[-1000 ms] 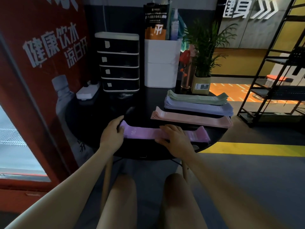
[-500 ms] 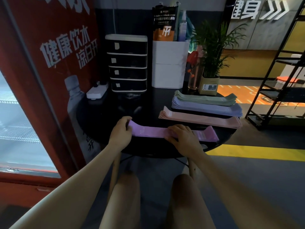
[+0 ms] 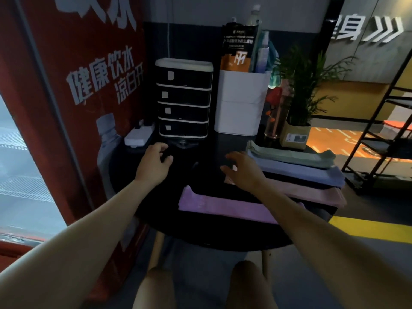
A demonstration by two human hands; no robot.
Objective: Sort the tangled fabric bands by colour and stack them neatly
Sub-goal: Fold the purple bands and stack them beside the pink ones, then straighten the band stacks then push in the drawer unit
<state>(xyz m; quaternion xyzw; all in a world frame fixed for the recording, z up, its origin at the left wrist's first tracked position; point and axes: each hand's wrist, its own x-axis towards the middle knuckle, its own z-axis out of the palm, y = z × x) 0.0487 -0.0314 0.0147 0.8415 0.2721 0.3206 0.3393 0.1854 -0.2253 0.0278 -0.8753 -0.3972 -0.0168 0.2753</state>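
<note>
Four colour stacks laid flat on bench (image 3: 200,233): green stack (image 3: 289,153), blue stack (image 3: 301,172), pink stack (image 3: 312,192), purple stack (image 3: 223,206). No tangle visible; sorting looks done. Left hand (image 3: 153,163), right hand (image 3: 243,170): fingers loose, apart, holding nothing.

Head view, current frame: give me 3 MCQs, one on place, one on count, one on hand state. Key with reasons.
1. Which flat fabric band lies nearest the person on the round black table?
A. green
B. purple
C. blue

2. How many colour groups of bands are laid out?
A. two
B. six
C. four

3. What are the two hands doing?
A. both hover with nothing in them
B. both pinch the purple band
C. the left lifts the white power strip

Key:
1 B: the purple fabric band lies at the near edge, in front of the pink bands, the blue bands and the green bands.
2 C: purple, pink, blue and green, each in its own row.
3 A: the left hand and the right hand are above the table beyond the purple band, fingers loosely curled, holding nothing.
</note>
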